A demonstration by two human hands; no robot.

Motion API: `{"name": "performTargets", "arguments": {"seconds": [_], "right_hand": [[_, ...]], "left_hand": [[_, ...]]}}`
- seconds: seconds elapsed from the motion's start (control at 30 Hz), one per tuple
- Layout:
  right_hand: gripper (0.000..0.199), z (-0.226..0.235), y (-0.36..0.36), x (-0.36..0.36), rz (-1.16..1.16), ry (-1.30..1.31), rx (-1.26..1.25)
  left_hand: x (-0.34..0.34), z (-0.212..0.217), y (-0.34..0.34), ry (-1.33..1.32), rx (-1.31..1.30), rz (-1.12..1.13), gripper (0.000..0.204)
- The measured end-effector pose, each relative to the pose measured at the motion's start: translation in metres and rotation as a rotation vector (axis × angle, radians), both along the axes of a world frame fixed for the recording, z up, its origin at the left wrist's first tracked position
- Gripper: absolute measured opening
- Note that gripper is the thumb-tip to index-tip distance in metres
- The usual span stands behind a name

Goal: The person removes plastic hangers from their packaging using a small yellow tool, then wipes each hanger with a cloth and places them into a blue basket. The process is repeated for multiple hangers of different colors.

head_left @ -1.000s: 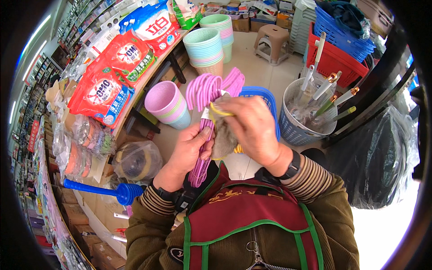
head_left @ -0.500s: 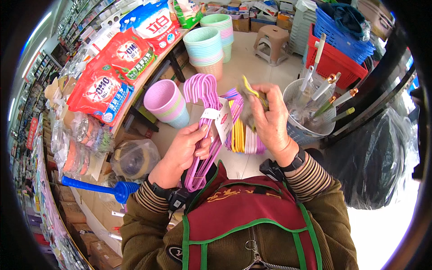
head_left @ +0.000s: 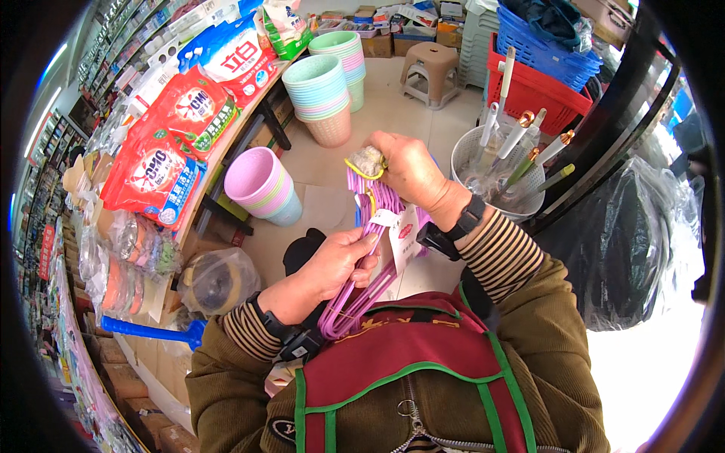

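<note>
Between the left hand and right hand hangs the hanger bundle.

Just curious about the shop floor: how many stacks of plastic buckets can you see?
3: a pink stack by the shelf, a green stack behind it, another green stack farther back. More may be hidden.

— What sits on the shelf at the left?
— Red detergent bags, a blue one beyond.
— And on the floor?
— Pink basins, green basins, a brown stool.
— To the right?
— A grey mesh bin of brushes, a red crate, a black bag.
</note>
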State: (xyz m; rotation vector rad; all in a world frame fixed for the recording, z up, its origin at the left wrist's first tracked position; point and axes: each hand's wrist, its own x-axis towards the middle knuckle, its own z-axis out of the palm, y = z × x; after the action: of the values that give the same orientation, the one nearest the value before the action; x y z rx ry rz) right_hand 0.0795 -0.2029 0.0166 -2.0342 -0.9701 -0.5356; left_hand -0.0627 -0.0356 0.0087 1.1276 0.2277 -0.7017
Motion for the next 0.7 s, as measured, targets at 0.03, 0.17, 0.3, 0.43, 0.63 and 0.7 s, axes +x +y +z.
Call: {"name": "performTargets", "arguments": {"seconds": [0.03,0.17,0.3,0.43,0.63,0.7], "right_hand": [[0.032,-0.004,-0.001,0.002,-0.041,-0.031,0.028],[0.035,-0.014,-0.005,0.017,-0.164,0.272,0.501],[0.027,-0.022,-0.009,0.039,-0.27,0.312,0.462],[0.037,-0.033,-0.028,0.039,-0.488,0.405,0.048],[0.036,-0.028,-0.041,-0.003,-0.127,0.767,0.579],[0.034,-0.024,-0.039,-0.022,0.11,0.635,0.496]], "left_hand": [[0.002,0.001,-0.001,-0.056,-0.127,-0.008,0.016],[0.01,0.019,-0.003,-0.126,-0.52,-0.057,0.024],[0.018,0.038,-0.011,-0.111,-0.382,-0.01,0.027],[0.033,0.049,-0.005,0.089,-0.511,0.003,0.028],[0.036,0.052,0.003,0.007,-0.417,0.096,0.028],[0.036,0.056,0.003,0.03,-0.475,0.12,0.029]]}}
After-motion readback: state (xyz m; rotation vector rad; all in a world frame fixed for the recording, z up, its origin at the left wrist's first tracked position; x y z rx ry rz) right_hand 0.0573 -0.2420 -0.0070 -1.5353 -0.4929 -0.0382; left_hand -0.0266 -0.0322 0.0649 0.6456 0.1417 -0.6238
